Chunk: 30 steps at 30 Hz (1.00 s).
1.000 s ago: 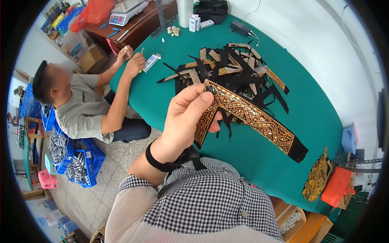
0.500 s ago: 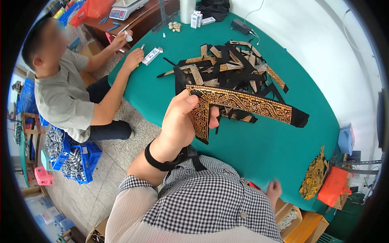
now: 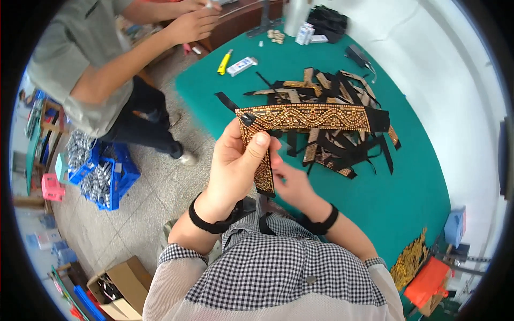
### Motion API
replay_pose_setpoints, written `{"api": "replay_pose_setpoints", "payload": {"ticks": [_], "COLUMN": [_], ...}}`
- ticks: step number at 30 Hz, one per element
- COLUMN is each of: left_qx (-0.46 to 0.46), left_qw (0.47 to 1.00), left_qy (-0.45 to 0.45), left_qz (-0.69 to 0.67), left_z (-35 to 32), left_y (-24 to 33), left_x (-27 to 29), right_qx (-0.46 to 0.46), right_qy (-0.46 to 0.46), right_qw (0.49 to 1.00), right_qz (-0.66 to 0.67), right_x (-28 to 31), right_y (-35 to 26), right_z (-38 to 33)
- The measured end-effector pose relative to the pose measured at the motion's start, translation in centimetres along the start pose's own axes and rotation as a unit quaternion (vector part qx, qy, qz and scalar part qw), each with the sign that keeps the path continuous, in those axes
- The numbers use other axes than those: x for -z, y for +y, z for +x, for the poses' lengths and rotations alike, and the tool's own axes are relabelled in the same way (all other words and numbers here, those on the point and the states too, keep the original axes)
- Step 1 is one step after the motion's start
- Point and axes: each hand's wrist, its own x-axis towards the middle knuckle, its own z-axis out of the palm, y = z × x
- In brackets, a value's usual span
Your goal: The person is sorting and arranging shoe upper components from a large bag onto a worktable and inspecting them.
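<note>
- One beaded strip (image 3: 316, 117), L-shaped, in my left hand (image 3: 233, 160), over the near side of the green tabletop (image 3: 375, 198); I can't tell if it's one folded piece or two joined.
- Left grip: closed, thumb (image 3: 261, 140) pressed on the beads just under the corner, fingers behind. Probably pinched there because the corner steadies both arms: long one runs right, short one points near.
- Beaded face is turned up at me, likely to keep the pattern in sight.
- Right hand (image 3: 292, 184): blurred, just right of the short arm. Can't tell how far that grip is spread, whether it touches the strip or has hold of anything.
- Black wristbands (image 3: 195, 214): two, one per arm.
- Strip pile (image 3: 321, 144): one, beyond the hands; too tangled to count. Heaped, I'd guess, for easy reach.
- Yellow cutter (image 3: 225, 62): one, far left, one white box (image 3: 242, 66) just right of it.
- Black adapter (image 3: 357, 55): one, far right of pile.
- Gold heap (image 3: 409, 258): one, near right, pieces uncountable.
- Co-worker's hands (image 3: 198, 22): two, far left, clear of mine.
</note>
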Motion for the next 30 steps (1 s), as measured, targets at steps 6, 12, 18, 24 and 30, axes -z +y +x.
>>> {"api": "replay_pose_setpoints", "payload": {"ticks": [6,12,18,24,30], "left_qx": [0.009,0.069,0.042,0.089,0.094], "left_qw": [0.988,0.985,0.979,0.981,0.981], "left_qy": [0.045,0.060,0.040,0.021,0.003], "left_qz": [0.150,0.144,0.193,0.171,0.168], "left_z": [-2.8,-5.1,-5.8,-4.9,-4.0], "left_y": [2.4,3.4,2.5,1.8,1.2], "left_x": [1.5,2.0,2.3,1.4,1.4], "right_qx": [0.039,-0.056,-0.201,-0.193,-0.184], "right_qy": [-0.165,-0.276,-0.297,-0.281,-0.270], "right_qw": [0.966,0.909,0.814,0.847,0.869], "right_qz": [0.194,0.306,0.458,0.408,0.372], "right_x": [-7.1,-7.0,-8.5,-8.0,-8.9], "right_y": [-2.2,-4.4,-0.8,0.1,0.5], "right_z": [2.1,3.4,3.9,4.8,4.7]}}
